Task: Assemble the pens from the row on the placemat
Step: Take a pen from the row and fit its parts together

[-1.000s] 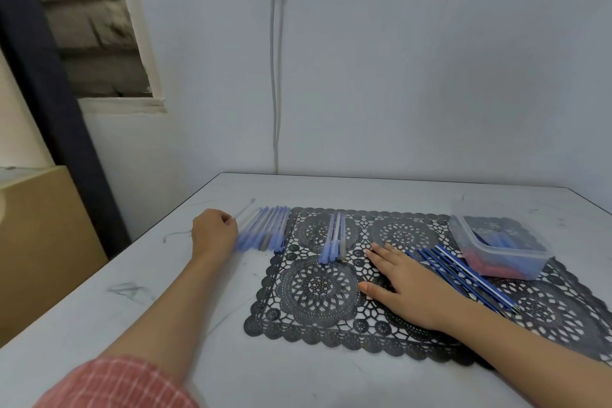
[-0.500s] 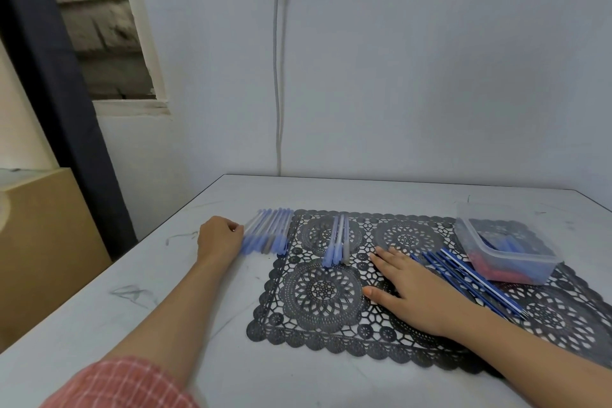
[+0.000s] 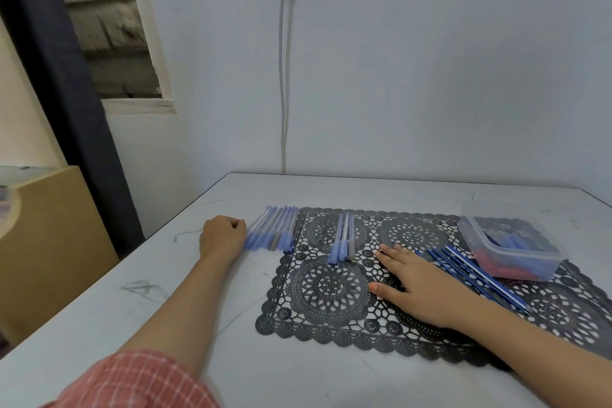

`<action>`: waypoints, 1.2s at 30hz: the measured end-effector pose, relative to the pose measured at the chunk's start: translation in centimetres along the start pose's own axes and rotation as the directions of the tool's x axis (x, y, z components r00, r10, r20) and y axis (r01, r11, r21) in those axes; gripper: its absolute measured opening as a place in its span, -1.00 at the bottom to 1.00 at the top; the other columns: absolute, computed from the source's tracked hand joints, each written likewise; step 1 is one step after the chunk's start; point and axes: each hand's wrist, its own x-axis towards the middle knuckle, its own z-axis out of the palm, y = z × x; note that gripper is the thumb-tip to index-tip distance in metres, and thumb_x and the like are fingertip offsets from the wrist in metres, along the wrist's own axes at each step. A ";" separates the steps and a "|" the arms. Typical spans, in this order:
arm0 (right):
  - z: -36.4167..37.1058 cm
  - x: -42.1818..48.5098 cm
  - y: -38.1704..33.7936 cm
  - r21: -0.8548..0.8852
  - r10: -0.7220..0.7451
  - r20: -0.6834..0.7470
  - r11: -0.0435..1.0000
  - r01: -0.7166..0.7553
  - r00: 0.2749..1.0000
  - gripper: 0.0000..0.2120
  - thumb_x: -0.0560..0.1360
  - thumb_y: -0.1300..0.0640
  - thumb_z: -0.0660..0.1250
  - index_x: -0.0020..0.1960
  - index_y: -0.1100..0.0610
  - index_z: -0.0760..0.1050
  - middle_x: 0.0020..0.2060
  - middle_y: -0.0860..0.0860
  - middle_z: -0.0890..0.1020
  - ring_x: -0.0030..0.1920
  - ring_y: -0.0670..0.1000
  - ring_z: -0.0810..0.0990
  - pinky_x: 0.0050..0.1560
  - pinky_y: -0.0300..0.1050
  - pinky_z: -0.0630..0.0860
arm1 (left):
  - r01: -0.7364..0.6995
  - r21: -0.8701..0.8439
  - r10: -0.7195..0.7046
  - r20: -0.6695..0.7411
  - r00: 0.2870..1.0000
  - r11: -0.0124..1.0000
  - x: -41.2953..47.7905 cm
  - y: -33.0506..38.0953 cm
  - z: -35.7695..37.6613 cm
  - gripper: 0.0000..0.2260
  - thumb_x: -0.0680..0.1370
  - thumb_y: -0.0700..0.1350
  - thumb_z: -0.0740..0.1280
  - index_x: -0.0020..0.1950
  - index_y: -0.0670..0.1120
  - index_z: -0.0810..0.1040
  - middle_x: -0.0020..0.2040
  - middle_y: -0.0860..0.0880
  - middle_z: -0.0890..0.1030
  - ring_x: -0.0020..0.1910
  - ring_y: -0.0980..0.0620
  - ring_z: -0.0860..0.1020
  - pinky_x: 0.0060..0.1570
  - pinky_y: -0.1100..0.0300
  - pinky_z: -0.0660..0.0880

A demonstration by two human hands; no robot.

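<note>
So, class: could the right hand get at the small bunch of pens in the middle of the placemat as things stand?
Probably yes. The right hand lies flat on the placemat just beside that bunch of pens, with its fingertips close and nothing but bare lace between them.

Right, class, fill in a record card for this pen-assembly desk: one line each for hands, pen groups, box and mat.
Table: pale grey
Placemat: black lace, on the table
Large pen row: pale blue, side by side at the placemat's left edge
Small pen group: three, on the placemat
Container: clear plastic, blue and red parts inside, on the placemat
Refills: thin, dark blue, left of the container
Left hand: fingers curled, beside the large pen row, nothing visibly held
Right hand: flat, fingers straight, resting on the placemat
</note>
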 end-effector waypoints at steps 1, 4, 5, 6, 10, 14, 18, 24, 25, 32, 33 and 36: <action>-0.3 0.0 -0.1 -0.018 0.003 0.005 1.000 -0.003 1.000 -0.07 0.31 -0.50 -0.20 0.52 0.03 0.01 0.51 -0.07 0.03 0.50 -0.06 0.00 0.48 -0.12 0.00 | 0.007 0.008 -0.007 -0.008 1.000 1.000 0.1 -0.2 -0.1 -0.66 0.54 -0.13 0.24 -0.45 -0.13 0.38 -0.49 -0.11 0.41 -0.47 -0.08 0.35 -0.39 0.15 0.32; -1.2 0.5 -0.3 -0.046 0.026 -0.024 0.999 -0.028 0.999 -0.32 0.48 -0.35 0.01 0.44 0.04 0.25 0.42 -0.03 0.31 0.39 -0.03 0.29 0.37 -0.05 0.28 | 0.008 0.027 -0.008 -0.015 1.000 1.000 0.1 -0.6 -0.3 -0.66 0.56 -0.11 0.22 -0.37 -0.22 0.52 -0.39 -0.17 0.56 -0.37 -0.17 0.51 -0.26 0.09 0.43; -1.5 0.8 -0.3 -0.046 0.030 -0.050 0.998 -0.032 0.998 -0.41 0.51 -0.31 0.05 0.36 0.05 0.37 0.31 -0.01 0.45 0.28 -0.03 0.42 0.27 -0.05 0.38 | 0.005 0.032 -0.005 -0.014 1.000 0.999 0.1 -0.6 -0.3 -0.65 0.57 -0.11 0.21 -0.37 -0.23 0.51 -0.38 -0.18 0.56 -0.36 -0.17 0.50 -0.25 0.08 0.43; -1.9 1.2 -0.5 -0.043 0.038 -0.066 0.998 -0.041 0.997 -0.49 0.52 -0.27 0.07 0.25 0.05 0.46 0.17 -0.01 0.55 0.13 -0.03 0.51 0.14 -0.08 0.46 | 0.002 0.040 -0.002 -0.011 1.000 0.999 0.0 -0.7 -0.2 -0.65 0.57 -0.11 0.20 -0.36 -0.24 0.51 -0.37 -0.19 0.56 -0.36 -0.17 0.50 -0.25 0.08 0.43; -3.5 3.4 -1.7 0.056 0.113 -0.079 0.992 -0.109 0.990 -0.68 0.56 -0.07 0.19 0.08 0.11 0.59 -0.04 0.01 0.64 -0.12 -0.05 0.57 -0.08 -0.22 0.48 | 0.011 0.056 -0.011 0.010 1.000 0.998 -0.2 -0.6 0.0 -0.66 0.60 -0.11 0.16 -0.21 -0.30 0.58 -0.24 -0.22 0.60 -0.32 -0.12 0.47 -0.28 0.13 0.37; -4.0 6.9 -2.1 0.244 0.240 -0.126 0.948 -0.205 0.962 -0.72 0.53 0.11 0.23 0.10 0.25 0.59 0.05 0.14 0.64 0.02 0.08 0.61 0.06 -0.06 0.55 | 0.014 0.082 -0.015 0.009 1.000 0.997 -0.6 -0.2 -0.3 -0.68 0.60 -0.12 0.14 -0.28 -0.22 0.50 -0.31 -0.16 0.51 -0.37 -0.05 0.39 -0.30 0.15 0.32; -3.9 9.5 -2.3 0.392 0.342 -0.122 0.879 -0.271 0.932 -0.73 0.50 0.17 0.23 0.00 0.36 0.57 -0.05 0.23 0.63 -0.03 0.18 0.61 0.00 0.06 0.57 | 0.018 0.074 -0.019 0.010 1.000 0.997 -0.8 0.0 -0.4 -0.68 0.59 -0.13 0.14 -0.30 -0.22 0.50 -0.34 -0.14 0.51 -0.39 -0.06 0.41 -0.32 0.14 0.34; -3.9 11.2 -2.9 0.396 0.421 -0.092 0.847 -0.355 0.902 -0.66 0.49 0.19 0.25 -0.39 0.14 0.20 -0.46 0.01 0.28 -0.47 -0.03 0.21 -0.48 -0.21 0.15 | 0.029 0.071 -0.030 0.007 1.000 0.997 -0.8 0.0 -0.4 -0.66 0.58 -0.15 0.15 -0.38 -0.21 0.42 -0.43 -0.10 0.44 -0.44 -0.04 0.38 -0.39 0.16 0.28; -3.8 11.3 -2.9 0.390 0.425 -0.087 0.847 -0.362 0.901 -0.67 0.48 0.20 0.26 -0.39 0.15 0.21 -0.45 0.01 0.29 -0.46 -0.03 0.22 -0.47 -0.21 0.16 | 0.030 0.071 -0.030 0.007 1.000 0.997 -0.8 0.0 -0.4 -0.66 0.58 -0.15 0.15 -0.39 -0.20 0.42 -0.44 -0.09 0.43 -0.43 -0.04 0.38 -0.37 0.16 0.29; -3.8 11.9 -2.8 0.375 0.444 -0.071 0.842 -0.389 0.893 -0.66 0.42 0.20 0.35 -0.39 0.14 0.22 -0.46 0.00 0.31 -0.47 -0.04 0.28 -0.50 -0.24 0.21 | 0.024 0.091 -0.024 0.003 1.000 0.996 -0.8 0.2 -0.4 -0.65 0.59 -0.15 0.15 -0.38 -0.21 0.43 -0.46 -0.07 0.41 -0.42 -0.07 0.39 -0.32 0.14 0.30; -3.8 11.9 -2.9 0.377 0.448 -0.069 0.839 -0.392 0.892 -0.67 0.41 0.22 0.35 -0.39 0.14 0.23 -0.46 0.00 0.32 -0.47 -0.05 0.29 -0.50 -0.24 0.22 | 0.026 0.090 -0.026 0.002 1.000 0.996 -0.9 0.3 -0.4 -0.65 0.58 -0.15 0.15 -0.38 -0.21 0.43 -0.46 -0.07 0.40 -0.42 -0.07 0.39 -0.32 0.14 0.30; -3.8 12.1 -2.9 0.393 0.461 -0.065 0.827 -0.402 0.885 -0.71 0.40 0.27 0.34 -0.37 0.15 0.26 -0.45 0.02 0.37 -0.48 -0.02 0.37 -0.49 -0.24 0.32 | 0.033 0.088 -0.033 -0.002 0.999 0.996 -0.9 0.3 -0.4 -0.65 0.58 -0.15 0.14 -0.38 -0.22 0.43 -0.46 -0.07 0.40 -0.44 -0.05 0.37 -0.31 0.14 0.29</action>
